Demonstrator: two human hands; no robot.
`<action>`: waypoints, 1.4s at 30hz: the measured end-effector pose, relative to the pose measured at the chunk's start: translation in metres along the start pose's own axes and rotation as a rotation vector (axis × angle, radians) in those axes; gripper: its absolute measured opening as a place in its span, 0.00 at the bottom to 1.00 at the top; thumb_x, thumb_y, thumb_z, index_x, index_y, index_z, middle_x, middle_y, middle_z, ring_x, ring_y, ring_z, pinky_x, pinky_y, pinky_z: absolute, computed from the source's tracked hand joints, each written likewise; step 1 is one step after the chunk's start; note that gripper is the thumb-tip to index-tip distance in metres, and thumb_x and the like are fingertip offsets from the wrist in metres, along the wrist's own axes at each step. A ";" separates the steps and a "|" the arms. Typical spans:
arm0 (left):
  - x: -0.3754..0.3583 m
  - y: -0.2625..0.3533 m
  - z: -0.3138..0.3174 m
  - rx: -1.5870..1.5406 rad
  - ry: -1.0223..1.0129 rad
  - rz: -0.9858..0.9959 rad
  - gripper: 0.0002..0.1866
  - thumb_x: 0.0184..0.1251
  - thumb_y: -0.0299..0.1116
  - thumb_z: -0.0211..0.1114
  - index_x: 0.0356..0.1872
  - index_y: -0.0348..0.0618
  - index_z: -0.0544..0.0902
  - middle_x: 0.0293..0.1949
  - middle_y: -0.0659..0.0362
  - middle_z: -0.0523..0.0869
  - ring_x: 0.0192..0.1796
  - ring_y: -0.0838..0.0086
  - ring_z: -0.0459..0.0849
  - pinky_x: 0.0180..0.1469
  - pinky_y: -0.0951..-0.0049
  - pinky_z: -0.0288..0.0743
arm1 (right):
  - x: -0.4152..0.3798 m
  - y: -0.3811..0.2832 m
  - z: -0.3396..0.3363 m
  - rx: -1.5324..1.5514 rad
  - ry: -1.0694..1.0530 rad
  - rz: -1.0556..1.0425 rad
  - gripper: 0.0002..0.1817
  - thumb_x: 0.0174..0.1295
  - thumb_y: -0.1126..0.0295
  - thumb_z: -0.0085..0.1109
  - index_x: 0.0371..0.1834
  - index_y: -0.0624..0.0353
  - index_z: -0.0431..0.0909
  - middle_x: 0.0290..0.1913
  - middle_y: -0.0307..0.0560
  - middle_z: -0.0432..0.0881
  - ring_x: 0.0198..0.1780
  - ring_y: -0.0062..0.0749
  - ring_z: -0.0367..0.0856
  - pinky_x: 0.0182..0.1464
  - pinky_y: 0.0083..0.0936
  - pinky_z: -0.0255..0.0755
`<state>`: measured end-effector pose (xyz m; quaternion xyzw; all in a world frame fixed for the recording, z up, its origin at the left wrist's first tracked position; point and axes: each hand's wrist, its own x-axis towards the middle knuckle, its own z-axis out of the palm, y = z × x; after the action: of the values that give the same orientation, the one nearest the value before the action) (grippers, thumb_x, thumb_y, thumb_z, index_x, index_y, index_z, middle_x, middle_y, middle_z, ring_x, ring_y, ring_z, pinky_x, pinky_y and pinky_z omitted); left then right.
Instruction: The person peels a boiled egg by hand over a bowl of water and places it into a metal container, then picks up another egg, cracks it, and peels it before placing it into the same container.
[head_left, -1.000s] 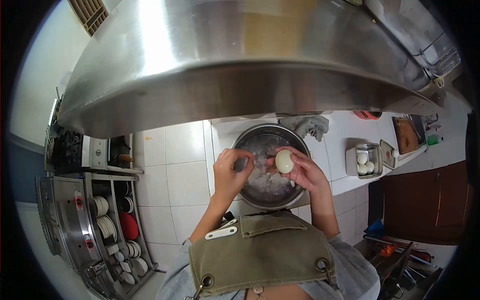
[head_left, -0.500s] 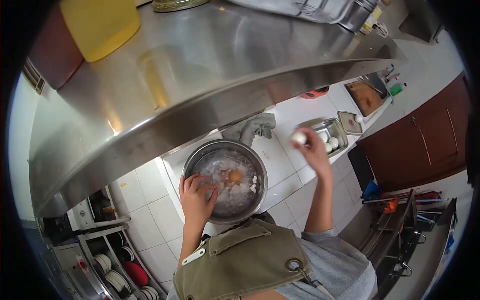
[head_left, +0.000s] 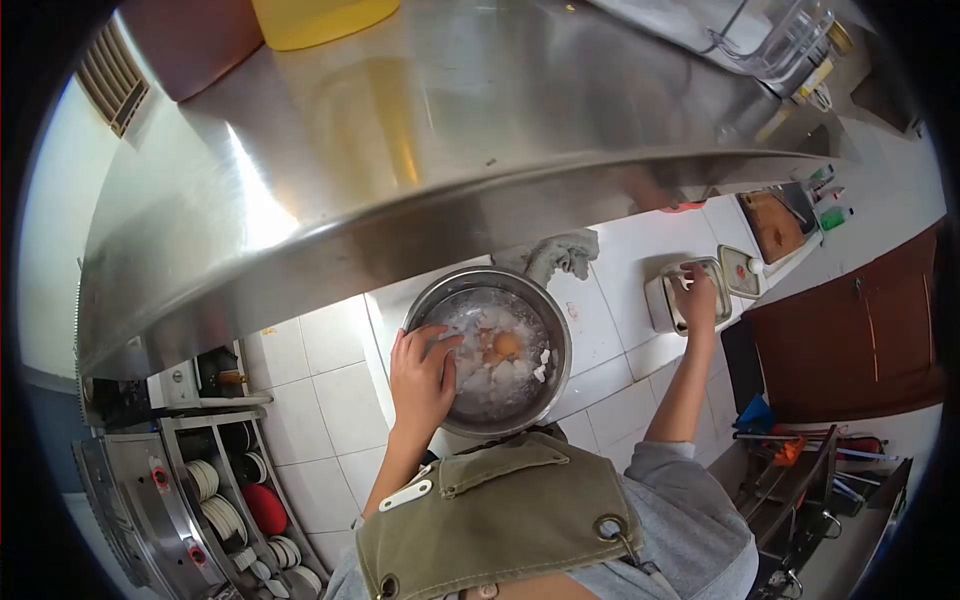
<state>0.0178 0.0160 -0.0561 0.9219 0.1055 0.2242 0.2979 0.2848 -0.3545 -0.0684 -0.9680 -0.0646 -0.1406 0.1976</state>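
My left hand (head_left: 422,380) rests over the left rim of a round metal pot (head_left: 562,375), its fingers bent and apart with nothing between them. Cloudy water, ice, one brown egg (head_left: 507,345) and white shell bits (head_left: 542,366) are in the pot. My right hand (head_left: 697,297) reaches into a rectangular metal container (head_left: 662,305) on the white counter. It covers most of the inside, and whether its fingers still hold the white egg cannot be made out.
A grey cloth (head_left: 565,254) lies behind the pot. A lid (head_left: 739,271) and a cutting board (head_left: 775,226) are at the right. A steel shelf (head_left: 450,110) spans the front above the counter. Plates (head_left: 222,520) stand in a rack at lower left.
My right hand has moved right with the white egg, from beside the metal container to inside it. My left hand stays at the pot. The whole view has shifted.
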 end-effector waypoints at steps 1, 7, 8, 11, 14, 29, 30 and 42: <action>-0.001 0.000 0.000 -0.041 0.025 0.015 0.13 0.56 0.23 0.63 0.43 0.48 0.86 0.49 0.57 0.81 0.55 0.58 0.78 0.68 0.47 0.62 | -0.003 -0.019 -0.005 0.005 -0.002 -0.007 0.16 0.54 0.71 0.67 0.46 0.63 0.78 0.36 0.55 0.85 0.40 0.48 0.85 0.42 0.38 0.77; -0.009 0.008 -0.016 -0.220 0.037 0.053 0.20 0.55 0.21 0.64 0.52 0.43 0.82 0.50 0.52 0.80 0.49 0.58 0.81 0.59 0.60 0.70 | -0.057 -0.161 -0.044 0.659 -0.613 -0.263 0.15 0.59 0.70 0.66 0.48 0.58 0.77 0.31 0.44 0.81 0.34 0.28 0.80 0.36 0.25 0.74; -0.007 0.008 -0.017 -0.235 0.156 -0.074 0.24 0.55 0.22 0.65 0.57 0.43 0.78 0.52 0.51 0.79 0.47 0.60 0.80 0.56 0.61 0.72 | -0.066 -0.171 -0.043 0.623 -0.671 -0.270 0.16 0.60 0.71 0.65 0.50 0.57 0.76 0.33 0.42 0.81 0.34 0.26 0.79 0.36 0.23 0.74; -0.016 -0.020 -0.022 -0.339 0.096 -0.498 0.39 0.60 0.26 0.67 0.71 0.37 0.57 0.54 0.44 0.76 0.42 0.64 0.80 0.45 0.66 0.77 | -0.082 -0.155 -0.019 0.528 -0.661 -0.269 0.16 0.63 0.73 0.60 0.54 0.57 0.73 0.39 0.44 0.81 0.34 0.30 0.80 0.38 0.26 0.76; -0.029 -0.032 -0.036 -0.535 -0.238 -0.753 0.36 0.63 0.30 0.66 0.70 0.35 0.58 0.52 0.43 0.78 0.38 0.63 0.85 0.41 0.68 0.80 | -0.084 -0.119 0.013 0.490 -0.581 -0.120 0.14 0.64 0.75 0.57 0.53 0.60 0.74 0.43 0.49 0.82 0.38 0.38 0.82 0.41 0.30 0.77; -0.062 -0.037 -0.001 -1.244 -0.645 -1.054 0.22 0.64 0.31 0.50 0.53 0.21 0.74 0.52 0.44 0.82 0.49 0.55 0.86 0.56 0.58 0.82 | -0.131 -0.086 0.041 0.320 -0.426 -0.535 0.25 0.53 0.84 0.51 0.58 0.68 0.75 0.61 0.57 0.75 0.62 0.46 0.74 0.65 0.33 0.69; -0.063 -0.035 0.000 -1.269 -0.606 -1.053 0.24 0.62 0.30 0.50 0.55 0.21 0.72 0.53 0.43 0.81 0.50 0.54 0.85 0.55 0.56 0.83 | -0.138 -0.082 0.034 0.355 -0.413 -0.545 0.24 0.54 0.83 0.52 0.57 0.68 0.75 0.60 0.56 0.76 0.61 0.47 0.74 0.65 0.33 0.70; -0.070 -0.024 0.003 -1.294 -0.484 -1.143 0.18 0.59 0.28 0.50 0.46 0.29 0.79 0.49 0.50 0.84 0.50 0.61 0.84 0.52 0.60 0.80 | -0.211 -0.058 0.014 0.443 -0.313 -0.518 0.15 0.57 0.79 0.60 0.48 0.62 0.81 0.53 0.48 0.81 0.53 0.43 0.80 0.56 0.32 0.76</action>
<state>-0.0434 0.0110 -0.0974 0.4021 0.3358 -0.1433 0.8396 0.0764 -0.3108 -0.1223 -0.8631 -0.3657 -0.0187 0.3478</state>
